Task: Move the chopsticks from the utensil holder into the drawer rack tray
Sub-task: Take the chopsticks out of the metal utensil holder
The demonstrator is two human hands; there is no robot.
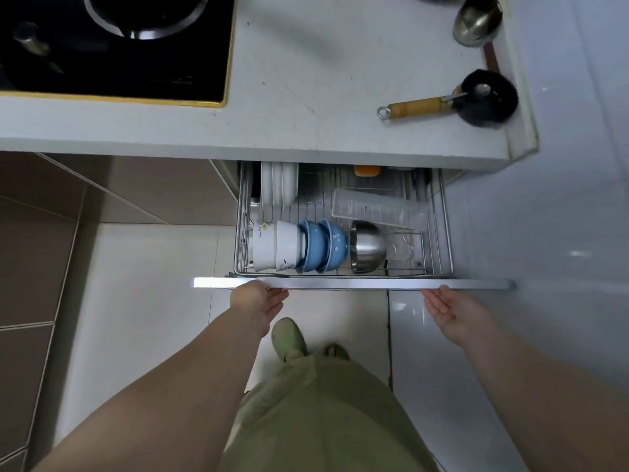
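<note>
Left hand: we curled it under the drawer front.
Right hand: we held it open, palm up, empty, beneath that front.
Tray: lay empty.

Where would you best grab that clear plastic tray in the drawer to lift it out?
Take the clear plastic tray by its long edges near the middle, coming from above. It is long and narrow, lies tilted on the wire rack, and its top is uncovered.

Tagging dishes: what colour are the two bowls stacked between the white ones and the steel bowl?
Light blue bowls, with small white specks; head view.
</note>
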